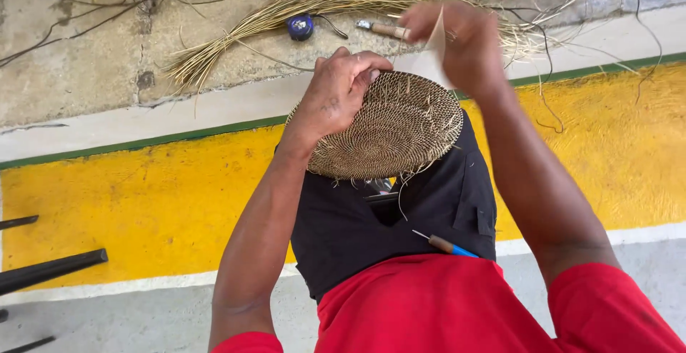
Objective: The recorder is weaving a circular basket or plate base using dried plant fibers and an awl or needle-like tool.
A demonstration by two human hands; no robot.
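Basket (400, 128), woven and shallow, is clamped at its rim by left hand (341, 90) for steadiness; right hand (457, 42), just above, pinches a pale strip (436, 35) taut.

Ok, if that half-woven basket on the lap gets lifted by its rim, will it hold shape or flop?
The woven basket probably holds its shape: the coils look tightly bound, and the left hand grips its rim without visible sagging. It is likely light, being thin fibre. Loose strand ends at its lower edge may snag or bend.
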